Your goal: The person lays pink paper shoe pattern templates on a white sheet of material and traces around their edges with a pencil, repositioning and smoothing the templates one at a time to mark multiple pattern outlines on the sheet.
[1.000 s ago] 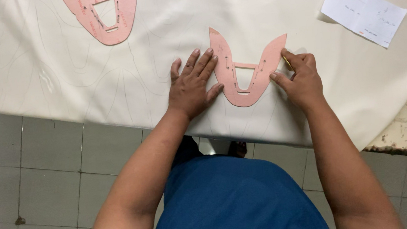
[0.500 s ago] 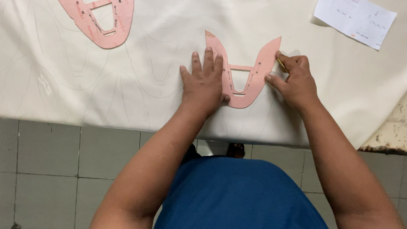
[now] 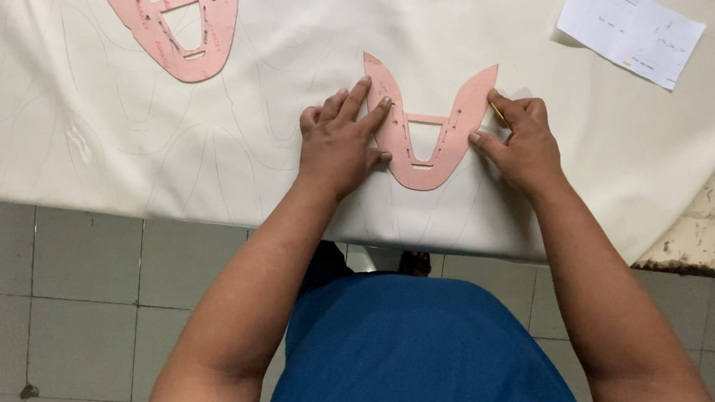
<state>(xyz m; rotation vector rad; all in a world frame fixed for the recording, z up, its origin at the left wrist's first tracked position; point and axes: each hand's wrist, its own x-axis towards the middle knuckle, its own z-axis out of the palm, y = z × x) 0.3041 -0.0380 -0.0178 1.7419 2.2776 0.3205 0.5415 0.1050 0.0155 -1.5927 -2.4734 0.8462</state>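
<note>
A pink U-shaped pattern template lies flat on a cream sheet of material that covers the table. My left hand rests flat on the template's left arm, fingers spread and pressing down. My right hand sits at the template's right arm and pinches a thin pencil whose tip touches the template's outer edge. Faint traced outlines show on the sheet around the template.
A second pink template lies at the far left of the sheet. A white paper note sits at the far right. The table's worn corner shows at the right; grey floor tiles lie below.
My left hand has shifted to the right, further onto the template's left arm. My right hand with the pencil stays at the right arm's edge.
</note>
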